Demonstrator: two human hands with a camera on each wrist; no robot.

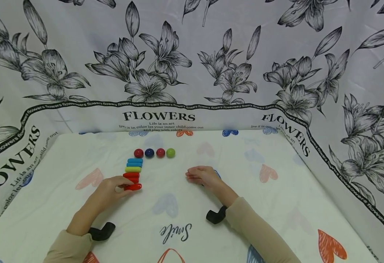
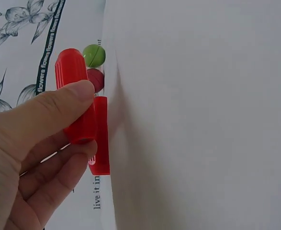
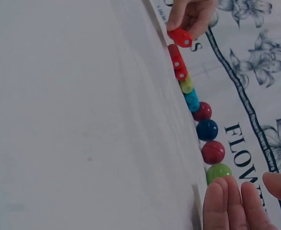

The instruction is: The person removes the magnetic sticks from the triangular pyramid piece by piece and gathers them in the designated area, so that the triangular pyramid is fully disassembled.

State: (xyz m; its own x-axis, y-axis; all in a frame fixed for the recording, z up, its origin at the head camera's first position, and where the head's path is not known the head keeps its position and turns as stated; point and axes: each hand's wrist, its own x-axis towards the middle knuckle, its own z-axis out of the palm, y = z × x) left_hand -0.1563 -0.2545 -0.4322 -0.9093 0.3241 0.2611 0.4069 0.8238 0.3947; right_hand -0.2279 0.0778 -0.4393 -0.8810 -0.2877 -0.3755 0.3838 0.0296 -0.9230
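My left hand [image 1: 109, 191] pinches a red ribbed stick [image 2: 75, 96] between thumb and fingers, at the near end of a column of short sticks. Beyond it lie two more red sticks [image 1: 131, 175], a yellow-green stick [image 1: 133, 169] and two blue sticks [image 1: 135, 160]. Past the column, a row of balls runs to the right: red [image 1: 138, 153], dark blue [image 1: 149, 153], red [image 1: 160, 153] and green [image 1: 170, 153]. Apart from all these, to the right, my right hand [image 1: 206, 178] holds nothing, its fingers extended together.
A white cloth [image 1: 192, 201] with printed hearts and the word Smile covers the table. Behind and at both sides hangs a flower-printed curtain [image 1: 211, 84]. Black curved pieces [image 1: 103, 232] sit at both wrists.
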